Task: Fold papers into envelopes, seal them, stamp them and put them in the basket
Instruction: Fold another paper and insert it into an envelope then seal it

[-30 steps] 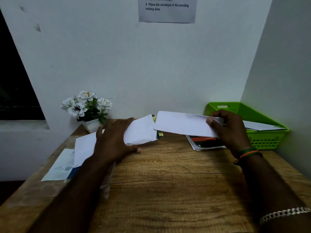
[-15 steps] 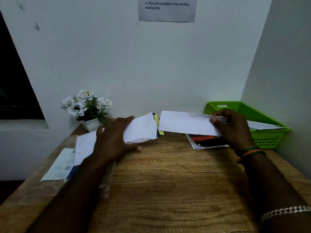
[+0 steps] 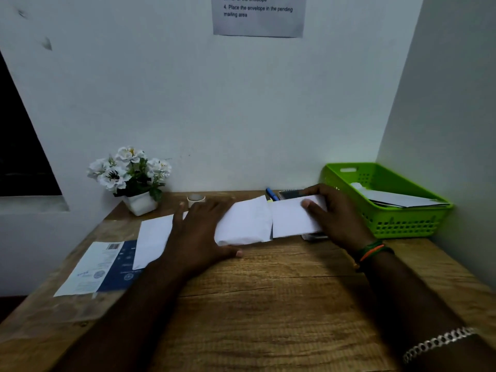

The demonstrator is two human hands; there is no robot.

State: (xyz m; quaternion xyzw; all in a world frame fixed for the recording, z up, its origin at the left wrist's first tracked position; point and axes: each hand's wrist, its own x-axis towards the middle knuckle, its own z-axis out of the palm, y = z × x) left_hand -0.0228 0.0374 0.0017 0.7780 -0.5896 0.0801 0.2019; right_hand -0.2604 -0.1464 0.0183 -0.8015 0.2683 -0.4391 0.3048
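My left hand [image 3: 200,234] lies flat, fingers spread, on a stack of white paper [image 3: 243,224] near the back of the wooden desk [image 3: 268,304]. Just right of it, my right hand [image 3: 335,216] pinches a white envelope [image 3: 291,221] by its right end, thumb on top, low over the desk beside the paper. The green plastic basket [image 3: 397,226] stands at the back right corner with white envelopes [image 3: 397,198] lying inside it.
A white flower pot [image 3: 132,178] stands at the back left. A blue and white printed sheet [image 3: 104,267] lies at the left edge. A tape roll [image 3: 196,200], a blue pen [image 3: 271,194] and a dark notebook [image 3: 291,194] sit along the wall.
My right hand has brought the envelope leftward and down toward the paper stack. The camera view tilted down. My left hand stays pressed on the paper.
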